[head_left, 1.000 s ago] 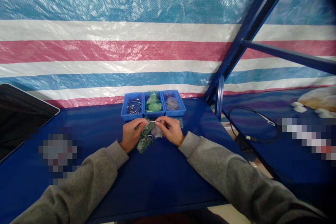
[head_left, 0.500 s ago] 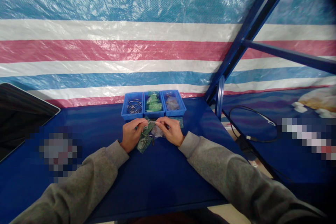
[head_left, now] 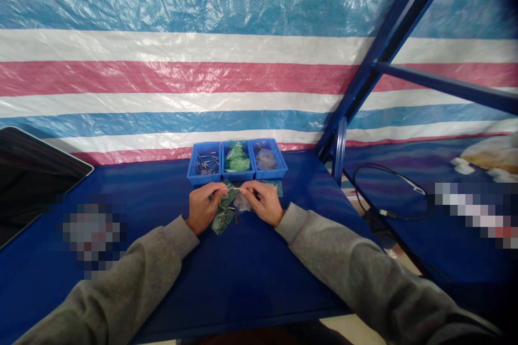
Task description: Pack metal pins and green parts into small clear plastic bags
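Note:
My left hand (head_left: 205, 206) and my right hand (head_left: 264, 200) face each other above the blue table, each closed in a pinch. Between their fingertips stretches a thin, light-coloured rod-like piece (head_left: 236, 189), its ends hidden by the fingers. Beneath and between the hands lie green plastic packets (head_left: 222, 220) and a clear plastic bag (head_left: 242, 203). A small dark metal pin (head_left: 236, 216) rests beside them. Another greenish packet (head_left: 277, 187) lies behind my right hand.
Three joined blue bins stand behind my hands: metal rods in the left bin (head_left: 194, 177), green packets in the middle bin (head_left: 238, 176), clear bags in the right bin (head_left: 279, 173). A dark screen (head_left: 32, 183) stands left. A blue metal frame (head_left: 339, 151) and cable (head_left: 356, 188) are right.

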The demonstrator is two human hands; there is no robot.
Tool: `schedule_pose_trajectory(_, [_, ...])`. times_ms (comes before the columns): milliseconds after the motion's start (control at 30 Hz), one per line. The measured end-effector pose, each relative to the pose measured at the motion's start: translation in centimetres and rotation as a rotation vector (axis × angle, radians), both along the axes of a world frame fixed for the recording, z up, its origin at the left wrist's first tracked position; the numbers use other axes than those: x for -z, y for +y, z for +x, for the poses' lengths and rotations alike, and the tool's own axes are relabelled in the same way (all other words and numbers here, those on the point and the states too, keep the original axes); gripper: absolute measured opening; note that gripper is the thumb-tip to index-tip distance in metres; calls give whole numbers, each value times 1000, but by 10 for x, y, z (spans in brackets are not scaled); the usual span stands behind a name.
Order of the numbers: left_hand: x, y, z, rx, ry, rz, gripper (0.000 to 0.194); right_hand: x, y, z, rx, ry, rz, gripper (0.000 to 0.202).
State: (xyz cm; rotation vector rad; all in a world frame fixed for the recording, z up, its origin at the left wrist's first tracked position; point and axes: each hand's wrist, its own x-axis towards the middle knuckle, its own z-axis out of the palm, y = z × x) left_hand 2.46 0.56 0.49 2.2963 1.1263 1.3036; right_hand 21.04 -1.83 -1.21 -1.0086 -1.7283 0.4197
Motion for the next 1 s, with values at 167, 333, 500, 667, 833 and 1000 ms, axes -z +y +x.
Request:
schedule_pose_trajectory(167, [0,1,0,0,-6,5,18,1,2,1,25,25,38,20])
schedule_pose_trajectory(333, [0,1,-1,-16,-7,1,20,3,4,4,30,59,67,17])
schedule_pose_trajectory(500, [1,2,-2,-12,-10,-11,20,3,4,5,49,56,51,19])
schedule_pose_trajectory(667, [1,2,-2,-2,-4,-6,20,-1,3,5,27,53,15,23])
schedule_pose_trajectory(833, [-1,0,0,40,-36,1,19,0,5,4,-31,57,25,24])
schedule_pose_trajectory(1000, [-1,-2,0,99,-71,-8,20,4,8,4,-111,47,55,23])
